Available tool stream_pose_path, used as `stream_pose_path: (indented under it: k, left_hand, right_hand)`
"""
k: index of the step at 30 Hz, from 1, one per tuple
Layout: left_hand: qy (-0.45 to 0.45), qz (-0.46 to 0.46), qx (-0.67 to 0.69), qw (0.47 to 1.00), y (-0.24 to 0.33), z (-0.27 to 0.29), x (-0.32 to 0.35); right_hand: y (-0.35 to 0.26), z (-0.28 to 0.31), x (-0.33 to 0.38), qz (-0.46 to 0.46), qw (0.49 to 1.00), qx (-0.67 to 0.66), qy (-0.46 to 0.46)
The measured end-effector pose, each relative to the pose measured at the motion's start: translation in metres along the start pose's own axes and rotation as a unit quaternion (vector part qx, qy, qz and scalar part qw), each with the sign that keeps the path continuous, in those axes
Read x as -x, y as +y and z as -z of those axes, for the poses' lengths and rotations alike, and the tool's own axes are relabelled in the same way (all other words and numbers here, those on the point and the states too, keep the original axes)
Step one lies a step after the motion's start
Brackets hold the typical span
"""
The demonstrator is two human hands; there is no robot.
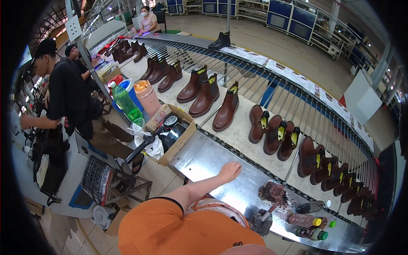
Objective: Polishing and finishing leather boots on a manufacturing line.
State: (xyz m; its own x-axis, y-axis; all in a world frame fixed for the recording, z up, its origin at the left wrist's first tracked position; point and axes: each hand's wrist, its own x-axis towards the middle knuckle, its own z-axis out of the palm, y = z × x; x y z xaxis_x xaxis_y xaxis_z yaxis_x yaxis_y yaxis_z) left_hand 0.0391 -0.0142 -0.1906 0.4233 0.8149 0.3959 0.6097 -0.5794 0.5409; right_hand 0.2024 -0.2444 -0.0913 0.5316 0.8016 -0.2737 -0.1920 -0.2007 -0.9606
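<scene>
My left hand (230, 171) rests on the shiny metal ledge (204, 157), its fingers curled in a loose fist; nothing shows in it. My right hand is out of sight; only a bit of skin shows at the lower edge. Beyond my left hand, brown ankle boots (226, 111) with dark elastic sides and yellow-green linings stand in a row on the pale conveyor. Several more boots (278, 135) lean over to the right. A reddish-brown clump (274, 193) lies on the ledge right of my hand, near a dark grey container (260, 222) with a stick-like handle in it.
Left of my hand, a cardboard box (180, 142) holds a hairbrush (171, 120) and white cloth. Behind it stand a green bottle (126, 102) and a pink jug (146, 97). Small capped bottles (304, 219) lie at right. A person in black (70, 89) stands at left.
</scene>
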Motion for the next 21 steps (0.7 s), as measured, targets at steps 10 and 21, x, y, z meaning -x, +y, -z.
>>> stream_pose_path:
  k: [10, 21]
  left_hand:
    - [-0.005, 0.008, -0.004, 1.0, -0.001, 0.0, 0.002]
    - [0.0, 0.016, 0.011, 1.0, 0.002, 0.001, -0.003]
  right_hand:
    - [0.064, 0.032, -0.023, -0.049, 0.982, 0.156, -0.097]
    - [0.016, -0.025, -0.041, 0.145, 0.892, 0.417, -0.101]
